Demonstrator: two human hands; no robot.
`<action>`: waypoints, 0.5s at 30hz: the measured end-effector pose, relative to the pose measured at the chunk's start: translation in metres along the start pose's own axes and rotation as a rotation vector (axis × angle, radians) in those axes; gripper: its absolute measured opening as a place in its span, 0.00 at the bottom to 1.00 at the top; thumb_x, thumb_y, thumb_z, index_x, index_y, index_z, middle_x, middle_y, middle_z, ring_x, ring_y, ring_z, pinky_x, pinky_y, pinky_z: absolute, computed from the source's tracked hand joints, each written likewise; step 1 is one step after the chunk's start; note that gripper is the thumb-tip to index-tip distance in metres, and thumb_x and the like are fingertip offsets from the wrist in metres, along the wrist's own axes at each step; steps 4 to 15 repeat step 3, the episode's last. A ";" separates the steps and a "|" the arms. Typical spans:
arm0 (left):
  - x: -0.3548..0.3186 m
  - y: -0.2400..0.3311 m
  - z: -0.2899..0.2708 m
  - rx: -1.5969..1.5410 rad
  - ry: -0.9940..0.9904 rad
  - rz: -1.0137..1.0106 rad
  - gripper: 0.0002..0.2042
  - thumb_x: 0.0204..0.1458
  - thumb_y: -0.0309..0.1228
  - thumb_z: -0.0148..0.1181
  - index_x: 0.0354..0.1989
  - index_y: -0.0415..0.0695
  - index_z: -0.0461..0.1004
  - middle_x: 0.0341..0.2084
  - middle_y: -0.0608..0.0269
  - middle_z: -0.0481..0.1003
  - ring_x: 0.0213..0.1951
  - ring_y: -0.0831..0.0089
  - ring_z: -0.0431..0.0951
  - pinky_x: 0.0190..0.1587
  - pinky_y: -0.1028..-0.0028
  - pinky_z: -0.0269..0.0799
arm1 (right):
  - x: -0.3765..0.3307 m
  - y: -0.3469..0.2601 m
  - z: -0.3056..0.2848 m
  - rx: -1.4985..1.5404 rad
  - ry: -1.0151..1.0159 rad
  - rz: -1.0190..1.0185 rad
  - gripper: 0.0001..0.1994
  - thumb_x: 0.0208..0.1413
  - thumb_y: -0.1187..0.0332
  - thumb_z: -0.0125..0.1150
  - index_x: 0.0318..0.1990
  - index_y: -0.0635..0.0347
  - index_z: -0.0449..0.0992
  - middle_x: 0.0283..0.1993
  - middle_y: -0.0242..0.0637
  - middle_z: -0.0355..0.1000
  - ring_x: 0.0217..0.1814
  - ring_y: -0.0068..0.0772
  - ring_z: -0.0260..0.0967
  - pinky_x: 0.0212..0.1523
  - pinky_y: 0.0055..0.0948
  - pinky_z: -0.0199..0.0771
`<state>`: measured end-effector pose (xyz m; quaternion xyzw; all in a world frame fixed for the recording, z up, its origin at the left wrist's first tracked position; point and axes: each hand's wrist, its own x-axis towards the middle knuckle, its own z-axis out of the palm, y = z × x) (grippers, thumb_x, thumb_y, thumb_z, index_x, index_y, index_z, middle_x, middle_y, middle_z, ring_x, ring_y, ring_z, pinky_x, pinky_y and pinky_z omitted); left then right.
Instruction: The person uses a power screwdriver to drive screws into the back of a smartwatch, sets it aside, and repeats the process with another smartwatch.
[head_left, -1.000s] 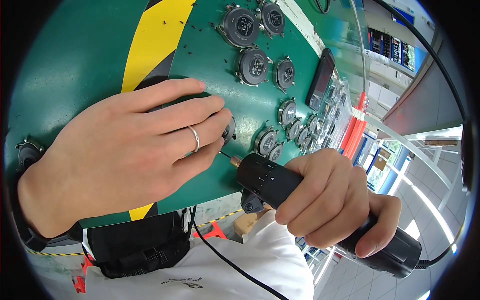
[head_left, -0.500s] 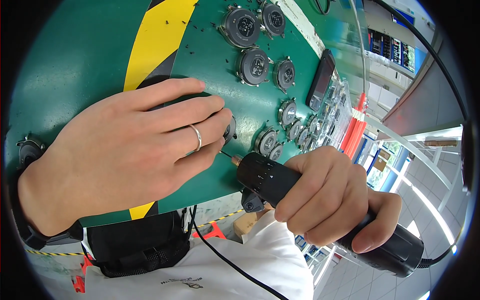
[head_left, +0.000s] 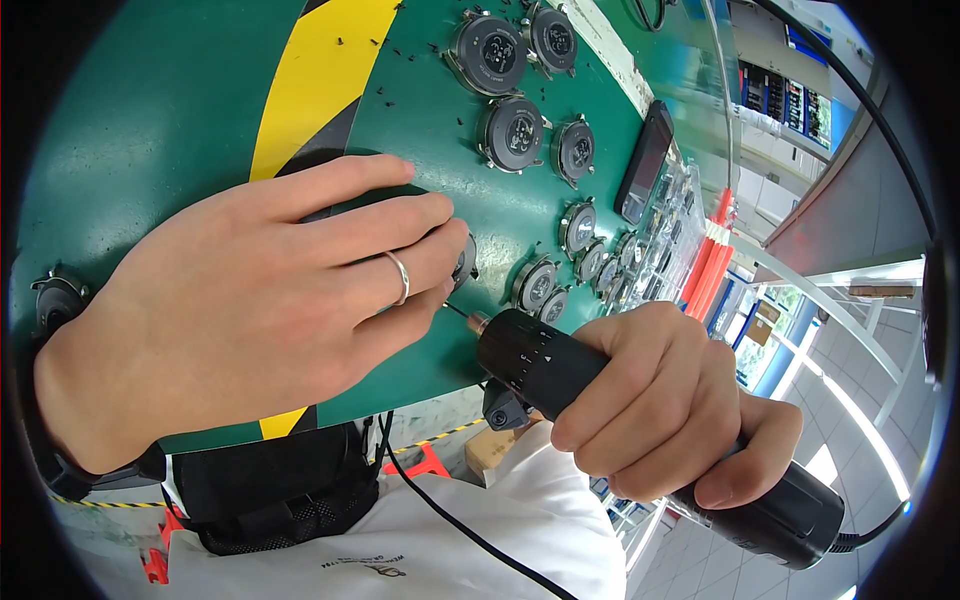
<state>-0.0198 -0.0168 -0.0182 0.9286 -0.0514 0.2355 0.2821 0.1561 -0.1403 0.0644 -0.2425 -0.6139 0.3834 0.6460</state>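
Note:
My left hand (head_left: 270, 280), with a ring on one finger, lies over a round watch case (head_left: 466, 262) on the green work mat (head_left: 420, 365). Its fingers close round the case, and only the case's edge shows past them. In my right hand (head_left: 670, 400) is a black corded electric screwdriver (head_left: 545, 360), gripped round its body. The thin bit slants in beside my left fingertips. Where its tip meets the case is hidden behind the fingers.
Several round dark watch cases (head_left: 512, 135) lie on the mat beyond my hands, with another (head_left: 60, 300) by my left wrist. Tiny black screws (head_left: 397, 52) are scattered nearby. A dark phone-like device (head_left: 645, 165) and a clear plastic tray (head_left: 668, 235) sit along the right edge.
The view has shifted very slightly. The screwdriver's rear end sits a little lower, while both hands hold nearly the same place and grip.

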 end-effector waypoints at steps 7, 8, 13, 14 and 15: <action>0.000 0.000 0.001 0.001 -0.002 -0.004 0.10 0.50 0.29 0.66 0.42 0.48 0.84 0.50 0.66 0.78 0.53 0.67 0.78 0.62 0.65 0.73 | 0.000 0.000 -0.001 0.003 -0.001 -0.003 0.07 0.62 0.75 0.56 0.42 0.62 0.64 0.21 0.43 0.73 0.14 0.33 0.70 0.13 0.33 0.75; 0.000 0.000 0.001 0.001 -0.002 -0.004 0.10 0.50 0.29 0.66 0.42 0.48 0.84 0.50 0.66 0.78 0.53 0.67 0.78 0.62 0.65 0.73 | 0.000 0.000 -0.001 0.003 -0.001 -0.003 0.07 0.62 0.75 0.56 0.42 0.62 0.64 0.21 0.43 0.73 0.14 0.33 0.70 0.13 0.33 0.75; 0.000 0.000 0.001 0.001 -0.002 -0.004 0.10 0.50 0.29 0.66 0.42 0.48 0.84 0.50 0.66 0.78 0.53 0.67 0.78 0.62 0.65 0.73 | 0.000 0.000 -0.001 0.003 -0.001 -0.003 0.07 0.62 0.75 0.56 0.42 0.62 0.64 0.21 0.43 0.73 0.14 0.33 0.70 0.13 0.33 0.75; 0.000 0.000 0.001 0.001 -0.002 -0.004 0.10 0.50 0.29 0.66 0.42 0.48 0.84 0.50 0.66 0.78 0.53 0.67 0.78 0.62 0.65 0.73 | 0.000 0.000 -0.001 0.003 -0.001 -0.003 0.07 0.62 0.75 0.56 0.42 0.62 0.64 0.21 0.43 0.73 0.14 0.33 0.70 0.13 0.33 0.75; 0.000 0.000 0.001 0.001 -0.002 -0.004 0.10 0.50 0.29 0.66 0.42 0.48 0.84 0.50 0.66 0.78 0.53 0.67 0.78 0.62 0.65 0.73 | 0.000 0.000 -0.001 0.003 -0.001 -0.003 0.07 0.62 0.75 0.56 0.42 0.62 0.64 0.21 0.43 0.73 0.14 0.33 0.70 0.13 0.33 0.75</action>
